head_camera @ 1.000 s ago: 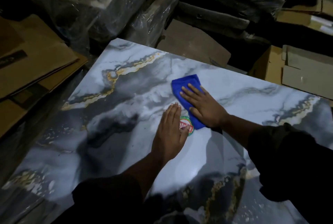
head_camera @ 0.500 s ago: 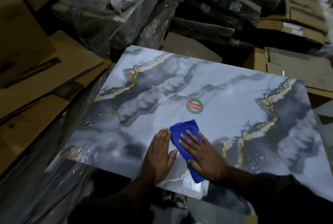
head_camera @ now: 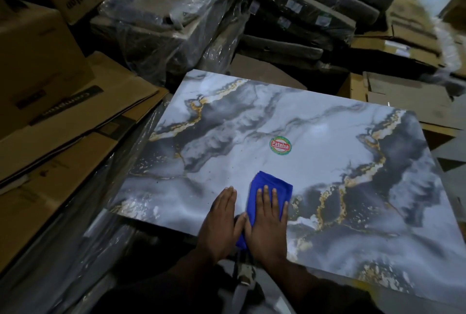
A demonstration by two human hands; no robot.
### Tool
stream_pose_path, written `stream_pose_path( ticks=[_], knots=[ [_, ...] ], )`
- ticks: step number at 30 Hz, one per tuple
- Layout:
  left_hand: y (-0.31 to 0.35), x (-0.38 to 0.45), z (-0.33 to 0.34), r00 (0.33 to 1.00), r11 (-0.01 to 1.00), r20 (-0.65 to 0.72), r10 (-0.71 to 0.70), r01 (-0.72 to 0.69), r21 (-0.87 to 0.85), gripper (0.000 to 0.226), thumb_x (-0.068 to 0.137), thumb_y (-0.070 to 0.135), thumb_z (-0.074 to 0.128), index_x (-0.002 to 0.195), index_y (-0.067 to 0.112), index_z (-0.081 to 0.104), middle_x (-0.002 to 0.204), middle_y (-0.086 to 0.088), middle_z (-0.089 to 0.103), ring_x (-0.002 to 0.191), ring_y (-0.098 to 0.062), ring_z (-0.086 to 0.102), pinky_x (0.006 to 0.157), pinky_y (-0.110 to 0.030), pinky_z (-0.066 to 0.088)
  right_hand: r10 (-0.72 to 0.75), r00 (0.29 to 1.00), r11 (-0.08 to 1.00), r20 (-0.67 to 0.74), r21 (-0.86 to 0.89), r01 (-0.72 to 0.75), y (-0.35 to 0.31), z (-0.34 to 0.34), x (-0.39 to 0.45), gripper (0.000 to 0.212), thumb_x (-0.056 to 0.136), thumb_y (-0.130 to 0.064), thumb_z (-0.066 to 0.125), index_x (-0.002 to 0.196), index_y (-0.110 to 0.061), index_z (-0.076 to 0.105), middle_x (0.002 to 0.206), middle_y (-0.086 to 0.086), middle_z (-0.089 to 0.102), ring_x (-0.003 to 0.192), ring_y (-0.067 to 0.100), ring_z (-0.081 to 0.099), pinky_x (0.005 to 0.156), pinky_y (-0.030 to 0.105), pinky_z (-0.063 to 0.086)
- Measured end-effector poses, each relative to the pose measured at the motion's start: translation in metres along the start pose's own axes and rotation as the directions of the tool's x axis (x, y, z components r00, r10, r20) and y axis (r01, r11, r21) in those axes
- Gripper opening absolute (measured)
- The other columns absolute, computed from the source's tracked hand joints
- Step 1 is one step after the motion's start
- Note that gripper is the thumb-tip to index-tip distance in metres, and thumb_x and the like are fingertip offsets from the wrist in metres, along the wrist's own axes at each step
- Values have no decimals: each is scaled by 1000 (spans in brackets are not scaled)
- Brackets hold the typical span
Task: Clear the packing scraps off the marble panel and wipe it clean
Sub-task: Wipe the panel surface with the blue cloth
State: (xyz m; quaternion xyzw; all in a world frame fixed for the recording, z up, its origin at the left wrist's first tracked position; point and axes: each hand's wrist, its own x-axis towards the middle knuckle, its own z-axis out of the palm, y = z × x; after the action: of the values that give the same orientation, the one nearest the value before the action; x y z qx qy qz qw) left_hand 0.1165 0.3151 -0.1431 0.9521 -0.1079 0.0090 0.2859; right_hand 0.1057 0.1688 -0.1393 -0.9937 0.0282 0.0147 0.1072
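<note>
- Blue folded microfibre cloth point(head_camera: 271, 183) lies near the front edge of the grey-white, gold-veined marble panel point(head_camera: 315, 137).
- Right hand point(head_camera: 268, 223) presses flat on the cloth, fingers straight and together.
- Left hand point(head_camera: 222, 223) rests flat on the panel just beside it, fingers straight.
- Round red-and-green sticker point(head_camera: 280, 146) sits beyond the cloth.

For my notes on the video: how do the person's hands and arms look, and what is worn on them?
Both the left hand and the right hand are bare: no gloves, and no rings or watch that I can see. The forearms are bare too. Dark sleeves begin higher up, near the bottom edge; the dim light hides their exact colour.
</note>
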Motion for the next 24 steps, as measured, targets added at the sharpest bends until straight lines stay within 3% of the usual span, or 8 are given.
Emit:
stream_pose_path(
  ticks=[3, 7, 12, 16, 21, 24],
  knots=[
    [-1, 11, -2, 1000, 999, -10, -17, 17, -36, 70, 103, 55, 26, 156, 10, 38, 165, -2, 31, 154, -10, 22, 124, -19, 9, 129, 991, 992, -38, 13, -128, -21, 1, 14, 75, 96, -45, 36, 159, -5, 25, 167, 15, 19, 156, 33, 13, 122, 62, 16],
    [-11, 40, 1, 998, 998, -44, -52, 50, -39, 66, 106, 53, 29, 152, 9, 46, 161, -4, 39, 152, -15, 31, 126, -29, 20, 223, 975, 975, -22, 15, -223, -37, 6, 52, 77, 97, -45, 31, 160, -2, 18, 168, 16, 14, 157, 34, 5, 122, 62, 10],
    [-31, 92, -9, 999, 998, 43, 4, -7, 57, 70, 105, 54, 20, 155, 10, 41, 165, -5, 34, 155, -14, 22, 128, -33, 16, 164, 983, 986, -79, -17, -165, -39, 8, 119, 77, 97, -47, 34, 159, -2, 22, 167, 18, 20, 156, 36, 10, 122, 62, 12],
    [-42, 139, -13, 997, 997, 76, -19, 13, 74, 77, 101, 58, 11, 159, 13, 33, 167, -4, 27, 157, -15, 16, 128, -33, 13, 147, 985, 986, -86, -62, -153, -39, 9, 179, 78, 98, -52, 25, 160, -3, 21, 167, 17, 19, 157, 34, 7, 122, 61, 8],
    [-50, 207, -12, 999, 1000, 43, -12, 11, 25, 76, 100, 59, 23, 156, 10, 37, 165, -6, 32, 156, -18, 20, 127, -29, 12, 213, 972, 974, -100, -59, -219, -37, 6, 270, 82, 96, -54, 31, 160, -4, 19, 166, 17, 21, 156, 34, 10, 123, 61, 8],
    [-59, 235, -8, 1000, 998, -24, 11, -10, 62, 71, 102, 55, 31, 152, 7, 43, 160, -9, 41, 152, -21, 31, 126, -36, 25, 212, 975, 974, -69, -66, -216, -33, 2, 317, 83, 97, -56, 29, 161, -6, 13, 168, 16, 16, 157, 33, 7, 123, 60, 8]
  ],
)
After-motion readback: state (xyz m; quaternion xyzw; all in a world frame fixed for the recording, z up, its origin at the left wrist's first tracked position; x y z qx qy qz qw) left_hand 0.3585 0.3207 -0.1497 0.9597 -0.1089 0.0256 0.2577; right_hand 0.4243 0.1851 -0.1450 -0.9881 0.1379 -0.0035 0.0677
